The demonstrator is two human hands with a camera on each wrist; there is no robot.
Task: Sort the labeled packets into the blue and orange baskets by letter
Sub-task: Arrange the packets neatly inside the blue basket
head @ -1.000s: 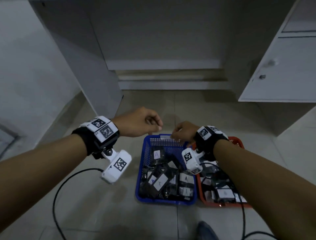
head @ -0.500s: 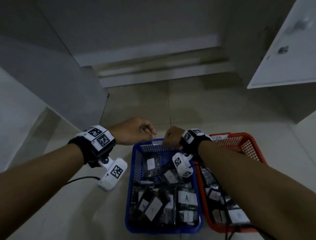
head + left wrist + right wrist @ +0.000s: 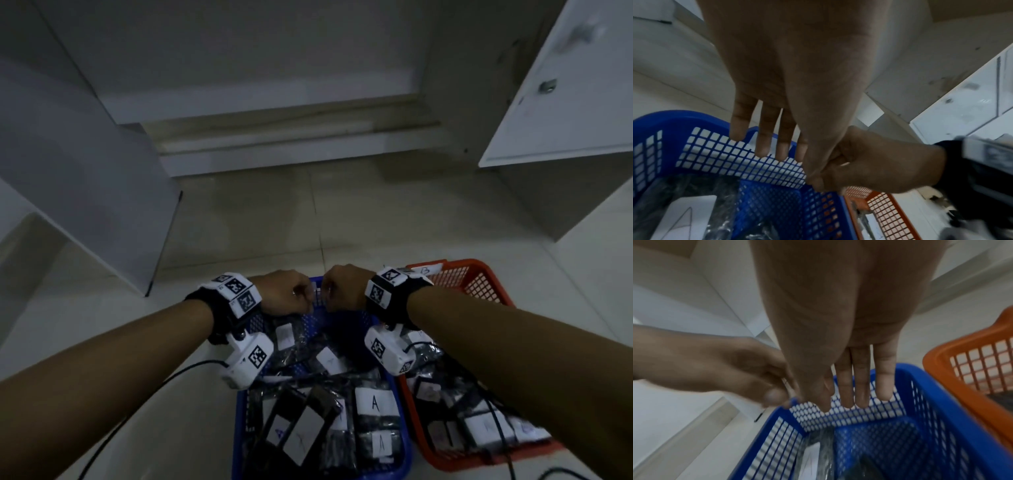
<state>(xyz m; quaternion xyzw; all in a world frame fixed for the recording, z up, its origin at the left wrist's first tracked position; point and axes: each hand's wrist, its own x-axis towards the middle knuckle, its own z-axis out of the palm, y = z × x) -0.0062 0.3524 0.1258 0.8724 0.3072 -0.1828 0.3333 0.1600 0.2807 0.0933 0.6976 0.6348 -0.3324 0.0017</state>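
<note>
The blue basket (image 3: 239, 414) holds several dark packets with white labels, one marked A (image 3: 375, 403). Against its right side stands the orange basket (image 3: 479, 274), also holding several labeled packets. Both hands meet at the blue basket's far rim. My left hand (image 3: 284, 294) and right hand (image 3: 342, 287) are curled, knuckles up, and pinch a small white label (image 3: 318, 295) between them. In the right wrist view the left hand (image 3: 748, 369) pinches a thin white sliver (image 3: 786, 382) beside the right hand's fingers (image 3: 859, 386). What the label carries is hidden.
The baskets sit on a pale tiled floor (image 3: 342, 222). A white cabinet side (image 3: 85, 188) stands to the left and an open white cabinet door (image 3: 565, 102) to the right. Black cables (image 3: 144, 394) trail from the wrist cameras across the floor.
My left hand has moved right and down to meet the right hand at the blue basket's far rim. The head view has tipped downward, so the baskets look nearer.
</note>
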